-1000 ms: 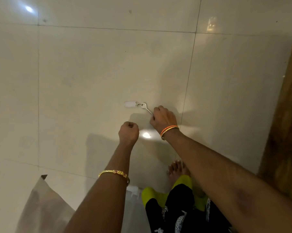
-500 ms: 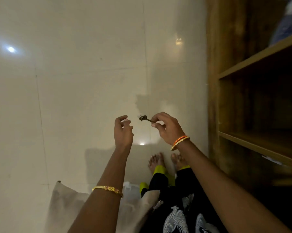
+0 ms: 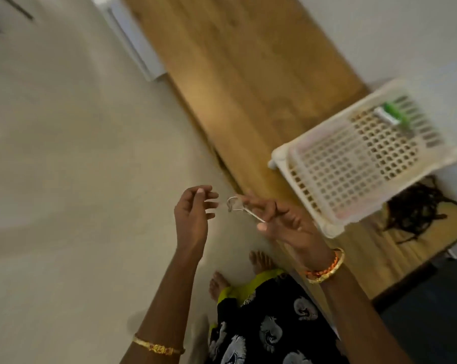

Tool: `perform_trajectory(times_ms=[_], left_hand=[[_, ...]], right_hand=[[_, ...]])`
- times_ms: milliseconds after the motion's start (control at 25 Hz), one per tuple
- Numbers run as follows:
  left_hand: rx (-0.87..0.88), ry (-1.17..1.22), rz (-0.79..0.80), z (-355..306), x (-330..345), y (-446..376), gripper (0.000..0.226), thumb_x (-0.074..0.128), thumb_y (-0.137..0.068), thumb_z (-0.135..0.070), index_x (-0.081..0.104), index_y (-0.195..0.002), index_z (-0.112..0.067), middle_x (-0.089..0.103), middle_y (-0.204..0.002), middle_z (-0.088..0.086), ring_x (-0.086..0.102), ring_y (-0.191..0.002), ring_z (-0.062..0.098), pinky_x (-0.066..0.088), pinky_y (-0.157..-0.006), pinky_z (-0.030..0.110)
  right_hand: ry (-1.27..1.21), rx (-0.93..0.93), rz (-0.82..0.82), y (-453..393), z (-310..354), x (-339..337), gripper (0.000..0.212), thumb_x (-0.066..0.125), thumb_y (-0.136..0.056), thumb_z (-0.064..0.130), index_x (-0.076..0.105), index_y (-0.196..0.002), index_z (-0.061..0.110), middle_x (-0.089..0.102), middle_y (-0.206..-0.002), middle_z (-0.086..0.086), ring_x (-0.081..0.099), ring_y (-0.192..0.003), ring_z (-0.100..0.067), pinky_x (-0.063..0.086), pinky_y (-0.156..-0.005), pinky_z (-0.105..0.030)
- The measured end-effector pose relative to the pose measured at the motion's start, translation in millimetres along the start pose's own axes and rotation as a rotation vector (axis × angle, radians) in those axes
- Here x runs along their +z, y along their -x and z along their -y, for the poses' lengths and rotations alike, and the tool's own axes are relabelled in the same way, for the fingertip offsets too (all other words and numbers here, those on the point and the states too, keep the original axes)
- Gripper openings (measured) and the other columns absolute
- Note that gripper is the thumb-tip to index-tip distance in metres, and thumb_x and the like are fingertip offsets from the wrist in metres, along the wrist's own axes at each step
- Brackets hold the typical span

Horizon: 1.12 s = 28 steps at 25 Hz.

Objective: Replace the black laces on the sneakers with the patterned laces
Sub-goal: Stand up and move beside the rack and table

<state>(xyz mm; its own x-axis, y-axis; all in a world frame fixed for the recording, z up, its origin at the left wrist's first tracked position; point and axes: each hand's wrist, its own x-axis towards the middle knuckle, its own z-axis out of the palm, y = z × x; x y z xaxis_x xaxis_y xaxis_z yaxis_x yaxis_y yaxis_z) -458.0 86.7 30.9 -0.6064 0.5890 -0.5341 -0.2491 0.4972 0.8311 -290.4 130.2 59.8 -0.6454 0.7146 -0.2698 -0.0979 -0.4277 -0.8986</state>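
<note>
My right hand (image 3: 282, 222) pinches a small metal key (image 3: 244, 208) by its shank, with the ring end pointing left. My left hand (image 3: 193, 216) is raised just left of the key's ring, fingers loosely curled and holding nothing. No sneakers show in the head view. A dark tangle that may be black laces (image 3: 416, 214) lies on the wooden shelf top (image 3: 248, 101) behind a white basket; the blur leaves it uncertain.
A white perforated plastic basket (image 3: 359, 164) stands on the wooden shelf top at the right, with a green-and-white item (image 3: 390, 115) inside. My bare feet (image 3: 238, 271) stand on the pale tiled floor (image 3: 77, 179) beside the shelf.
The view has swung up and right from the floor to the shelf top and basket. My right hand lifted the key off the floor and still holds it; the left hand opened near it.
</note>
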Motion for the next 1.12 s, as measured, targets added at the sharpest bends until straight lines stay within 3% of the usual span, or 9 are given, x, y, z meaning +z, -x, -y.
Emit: perform_trajectory(times_ms=[120,280,400,480,560,680,800,960,1120], left_hand=[[0.052,-0.094,0.065,-14.4,47.7,18.3,0.022,0.044,-0.1,-0.013,0.065,-0.092,-0.012,0.068,-0.082,-0.001,0.063,-0.07,0.01,0.05,-0.061,0.025],[0.268,-0.355,0.052,-35.5,115.9,34.4,0.008,0.055,-0.094,-0.013,0.063,-0.095,-0.013,0.062,-0.094,-0.001,0.056,-0.08,0.005,0.041,-0.068,0.019],[0.516,-0.74,-0.098,-47.4,153.0,32.8,0.017,0.062,-0.086,-0.013,0.064,-0.103,-0.008,0.057,-0.106,0.011,0.052,-0.096,0.024,0.034,-0.08,0.026],[0.433,-0.894,-0.229,-60.4,170.9,28.2,0.023,0.059,-0.082,-0.014,0.061,-0.105,-0.009,0.054,-0.111,0.015,0.046,-0.108,0.033,0.032,-0.089,0.042],[0.365,-0.921,-0.277,-72.9,184.4,25.7,0.03,0.055,-0.077,-0.01,0.056,-0.107,-0.01,0.052,-0.115,0.015,0.042,-0.113,0.034,0.029,-0.092,0.046],[0.603,-0.918,-0.114,-77.6,193.9,18.4,0.046,0.05,-0.072,-0.011,0.052,-0.118,-0.012,0.047,-0.124,0.015,0.038,-0.12,0.034,0.028,-0.095,0.049],[0.804,-1.069,0.196,-69.7,198.4,4.8,0.049,0.051,-0.081,-0.034,0.05,-0.127,-0.016,0.046,-0.133,0.01,0.037,-0.128,0.032,0.026,-0.102,0.055],[0.694,-1.125,0.145,-73.8,192.0,-8.1,0.031,0.058,-0.086,-0.029,0.062,-0.107,-0.008,0.057,-0.115,0.01,0.051,-0.111,0.03,0.027,-0.1,0.048],[0.435,-1.056,0.12,-78.5,177.9,-0.4,0.039,0.065,-0.082,-0.021,0.052,-0.116,-0.006,0.049,-0.12,0.011,0.053,-0.105,0.031,0.04,-0.097,0.052]], right_hand=[[-0.218,-0.007,-0.222,33.4,35.4,-50.0,0.032,0.08,-0.07,0.04,0.056,-0.065,0.02,0.07,-0.109,-0.009,0.054,-0.123,-0.029,0.048,-0.099,-0.042],[-0.288,-0.145,-0.497,71.7,74.4,-122.6,0.027,0.074,-0.073,0.03,0.057,-0.076,0.01,0.071,-0.1,-0.018,0.069,-0.093,-0.033,0.057,-0.073,-0.036],[0.023,-0.107,-0.797,67.9,86.3,-169.3,0.023,0.069,-0.075,0.023,0.053,-0.076,0.006,0.073,-0.08,-0.004,0.07,-0.078,-0.021,0.056,-0.067,-0.028],[0.433,-0.045,-0.958,53.9,83.5,-196.9,0.018,0.07,-0.082,0.016,0.055,-0.074,0.012,0.067,-0.077,0.003,0.065,-0.079,-0.019,0.054,-0.071,-0.03],[0.785,-0.027,-1.037,40.4,75.7,-221.0,0.014,0.073,-0.081,0.018,0.061,-0.074,0.014,0.055,-0.084,0.0,0.058,-0.082,-0.021,0.051,-0.074,-0.036],[1.064,-0.022,-1.063,26.2,63.1,-235.6,0.012,0.073,-0.079,0.019,0.068,-0.079,0.008,0.048,-0.089,-0.008,0.051,-0.092,-0.029,0.049,-0.074,-0.039],[1.162,-0.06,-1.19,21.0,53.0,-230.9,0.013,0.072,-0.08,0.017,0.071,-0.082,0.005,0.05,-0.085,-0.014,0.051,-0.083,-0.032,0.046,-0.068,-0.036],[1.222,-0.036,-1.275,14.5,48.2,-223.5,0.011,0.071,-0.08,0.017,0.074,-0.085,0.009,0.05,-0.088,-0.014,0.049,-0.083,-0.032,0.039,-0.071,-0.032],[1.286,0.071,-1.319,2.9,47.1,-212.0,0.008,0.072,-0.078,0.015,0.075,-0.085,0.011,0.05,-0.093,-0.015,0.049,-0.088,-0.034,0.035,-0.076,-0.033]])
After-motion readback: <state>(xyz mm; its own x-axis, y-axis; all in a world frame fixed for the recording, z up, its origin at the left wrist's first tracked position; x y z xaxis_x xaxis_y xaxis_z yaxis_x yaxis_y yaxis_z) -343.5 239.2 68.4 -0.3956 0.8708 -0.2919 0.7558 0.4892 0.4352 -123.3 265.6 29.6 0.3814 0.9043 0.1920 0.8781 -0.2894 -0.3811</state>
